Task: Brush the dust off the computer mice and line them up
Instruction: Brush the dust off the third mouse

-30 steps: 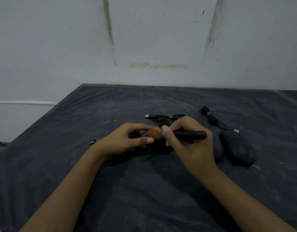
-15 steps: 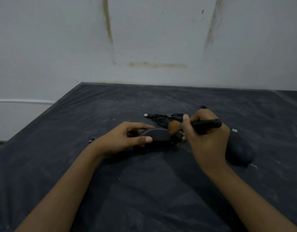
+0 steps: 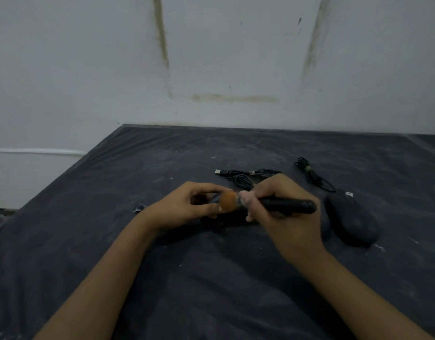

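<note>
My left hand (image 3: 187, 207) grips a black computer mouse (image 3: 232, 217) on the dark table cover, fingers curled over its left end; most of the mouse is hidden by both hands. My right hand (image 3: 285, 217) holds a brush (image 3: 288, 204) by its black handle, and the orange bristles (image 3: 228, 200) lie on the mouse's left part, by my left fingers. A second black mouse (image 3: 351, 219) lies to the right of my right hand. Another dark mouse (image 3: 324, 224) shows partly between that one and my right hand.
The mice's black cables lie behind the hands: one bundle with a USB plug (image 3: 243, 174), another coiled at the back right (image 3: 309, 173). The dark dusty cover (image 3: 211, 278) ends at the white wall behind and drops off at the left edge.
The brush has swept from the mouse's right end back to its left end, and my right hand came left with it. My left hand stayed on the mouse.
</note>
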